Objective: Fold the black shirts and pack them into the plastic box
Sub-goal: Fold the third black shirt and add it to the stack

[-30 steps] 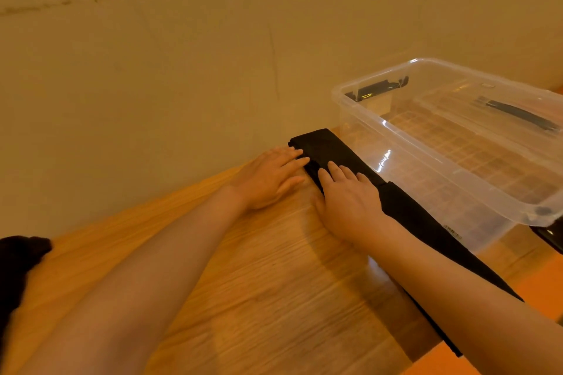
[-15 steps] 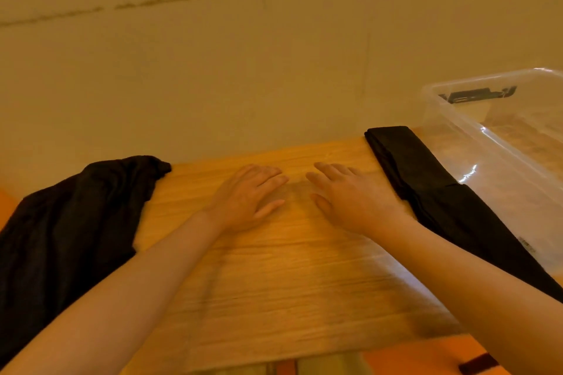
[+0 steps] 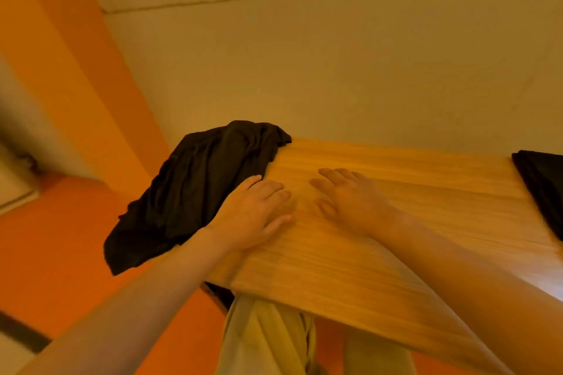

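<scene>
Black, crumpled cloth — an unfolded shirt (image 3: 198, 195) — lay heaped just left of the left hand (image 3: 256, 213), draped over the table's end so that part of it hung below the edge. Its fabric looked soft and thin, full of loose creases. The left hand was flat on the wooden table (image 3: 396, 222), fingers straight and slightly apart, holding nothing; its outer edge touched, or nearly touched, the heap, probably placed to draw that shirt onto the tabletop for folding.

Just right of it, apart by a narrow gap, the right hand (image 3: 350, 201) also lay palm down with fingers straight and loosely spread, empty. Both seemed to rest on bare board — pale wood with fine, straight grain and a smooth, slightly glossy face.

Well to the right of the right hand, at the picture's edge, lay a second black shirt (image 3: 542, 189), already folded into a flat, neat-edged strip, likely parked there until packed. The plastic box was out of view. Below the table's near edge, beige trouser legs (image 3: 268, 338) showed.
</scene>
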The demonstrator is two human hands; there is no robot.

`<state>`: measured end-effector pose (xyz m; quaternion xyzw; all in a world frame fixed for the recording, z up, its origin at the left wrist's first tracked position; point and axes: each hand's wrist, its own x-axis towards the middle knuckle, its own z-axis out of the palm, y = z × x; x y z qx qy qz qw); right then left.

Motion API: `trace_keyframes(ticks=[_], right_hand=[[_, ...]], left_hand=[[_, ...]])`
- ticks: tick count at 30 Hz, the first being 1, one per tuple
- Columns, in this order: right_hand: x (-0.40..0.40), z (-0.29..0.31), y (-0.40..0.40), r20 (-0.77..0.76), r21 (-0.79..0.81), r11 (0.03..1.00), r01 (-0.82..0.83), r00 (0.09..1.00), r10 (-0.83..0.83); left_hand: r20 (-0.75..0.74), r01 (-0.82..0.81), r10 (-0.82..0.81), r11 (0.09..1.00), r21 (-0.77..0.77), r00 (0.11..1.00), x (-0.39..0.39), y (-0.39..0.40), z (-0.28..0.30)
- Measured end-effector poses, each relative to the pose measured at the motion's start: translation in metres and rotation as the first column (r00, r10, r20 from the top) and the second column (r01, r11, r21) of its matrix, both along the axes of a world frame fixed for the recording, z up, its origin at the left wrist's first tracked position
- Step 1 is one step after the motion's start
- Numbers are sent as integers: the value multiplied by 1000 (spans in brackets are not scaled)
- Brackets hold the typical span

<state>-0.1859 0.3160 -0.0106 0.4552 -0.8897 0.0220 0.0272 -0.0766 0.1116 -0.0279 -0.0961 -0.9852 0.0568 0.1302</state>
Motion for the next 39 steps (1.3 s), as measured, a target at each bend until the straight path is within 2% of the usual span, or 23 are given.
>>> trace_keyframes(ticks=[5, 13, 21, 24, 26, 29, 32, 36, 39], right_hand=[[25, -5, -55, -3, -14, 990, -140, 990, 140], [61, -11, -123, -10, -137, 949, -283, 959, 285], [96, -27, -166, -118, -310, 852, -422, 906, 406], [101, -34, -170, -161, -429, 781, -454, 889, 429], [101, -34, -166, -109, -542, 738, -402, 904, 413], [93, -31, -156, 109, -723, 676, -144, 942, 317], [85, -28, -147, 296, -792, 608, 51, 904, 310], [87, -25, -139, 370, -813, 574, 91, 843, 390], [89, -27, -135, 393, -812, 575, 98, 821, 414]], left_hand=[[-35, -189, 189, 982, 16, 981, 58, -47, -3], [-110, -349, 350, 937, 35, 930, 128, -102, -8], [-143, -397, 425, 898, 190, 894, 150, -116, -24], [-189, -363, 413, 897, 251, 891, 147, -114, -32], [-265, -328, 397, 905, 270, 879, 144, -114, -36], [-361, -283, 400, 898, 336, 843, 139, -114, -34], [-356, -256, 410, 877, 406, 840, 134, -110, -29], [-211, -327, 433, 857, 398, 876, 121, -98, -24], [-271, -341, 471, 845, 412, 839, 108, -94, -24]])
